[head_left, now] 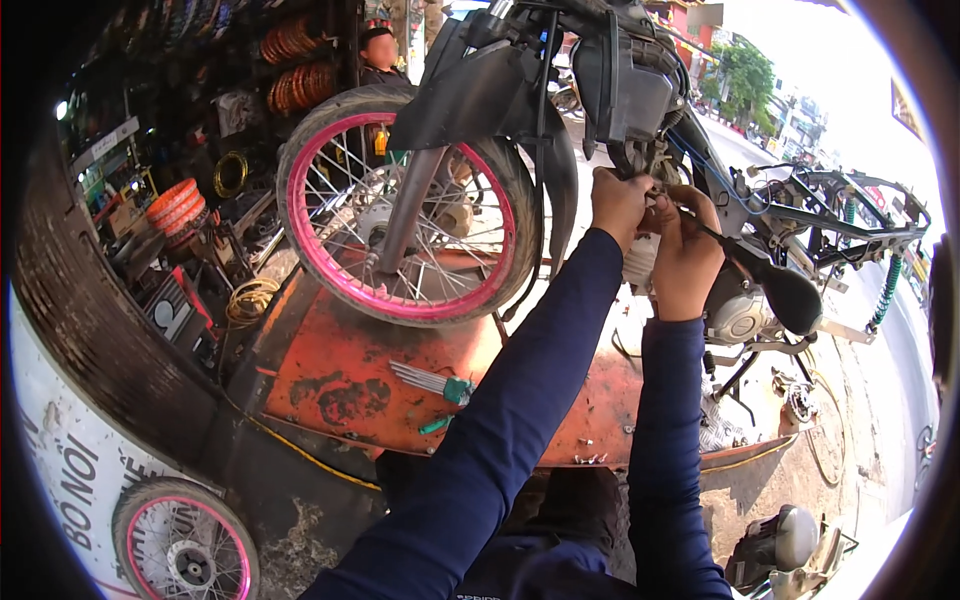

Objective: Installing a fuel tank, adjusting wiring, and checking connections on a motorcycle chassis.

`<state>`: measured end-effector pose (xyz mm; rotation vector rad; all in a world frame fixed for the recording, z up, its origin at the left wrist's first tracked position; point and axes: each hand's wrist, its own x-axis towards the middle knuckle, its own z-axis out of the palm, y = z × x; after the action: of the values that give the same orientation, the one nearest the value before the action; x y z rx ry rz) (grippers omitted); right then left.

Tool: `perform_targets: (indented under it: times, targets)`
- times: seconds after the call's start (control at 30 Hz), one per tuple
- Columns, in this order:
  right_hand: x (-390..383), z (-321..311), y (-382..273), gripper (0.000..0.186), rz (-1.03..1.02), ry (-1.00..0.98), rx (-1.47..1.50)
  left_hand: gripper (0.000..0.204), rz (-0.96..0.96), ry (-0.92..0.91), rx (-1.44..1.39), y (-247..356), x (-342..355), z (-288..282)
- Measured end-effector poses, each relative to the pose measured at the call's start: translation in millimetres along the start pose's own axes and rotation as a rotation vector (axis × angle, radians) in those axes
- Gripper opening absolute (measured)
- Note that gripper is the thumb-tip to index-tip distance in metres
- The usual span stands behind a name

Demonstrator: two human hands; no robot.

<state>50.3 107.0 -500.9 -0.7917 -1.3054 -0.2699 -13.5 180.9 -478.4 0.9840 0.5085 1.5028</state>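
A partly stripped motorcycle stands in front of me, with a pink-rimmed front wheel (300, 205) and a bare rear frame (850, 235). My left hand (620, 208) is closed in a pinch at the middle of the bike, just above the engine (738, 320). Beside it, fingertips almost meeting the left ones, my right hand (688, 250) is also closed. What the fingers grip is hidden or too small to name. A thin dark rod runs from beside the right hand to a black oval piece (790, 295); I cannot tell whether the hand holds it.
The orange work platform (500, 350) carries a hex key set (430, 382), a small green tool (436, 425) and several small screws (590, 460). A second pink-rimmed wheel (188, 545) is at lower left. Shelves and orange rings (178, 208) fill the left; a person (380, 55) is behind.
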Motion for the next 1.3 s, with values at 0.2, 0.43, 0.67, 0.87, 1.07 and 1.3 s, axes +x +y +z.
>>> perform_targets:
  times: [0.2,0.43,0.67,0.87,1.07,1.3]
  targets:
    - [-8,-9,-16,0.021,0.215,-0.202,0.036,0.031,0.075,0.11,0.002,-13,12,-6]
    - [1,-23,-6,0.017,0.159,-0.205,0.016,0.015,-0.131,-0.158,-0.542,-39,-24,-12]
    - [7,-24,-1,0.014,-0.198,-0.173,-0.214,0.018,-0.454,-0.47,-0.936,-48,-11,-21]
    - [-16,-71,-56,0.039,0.23,-0.18,0.247,0.019,-0.233,-0.087,-0.801,-33,-44,8]
    - [-7,-112,-84,0.045,0.193,0.046,0.281,0.008,-0.16,-0.287,-0.806,-51,-32,-4]
    - [19,-145,-88,0.029,0.023,-0.268,0.267,0.018,-0.198,-0.368,-0.966,-44,-35,-7]
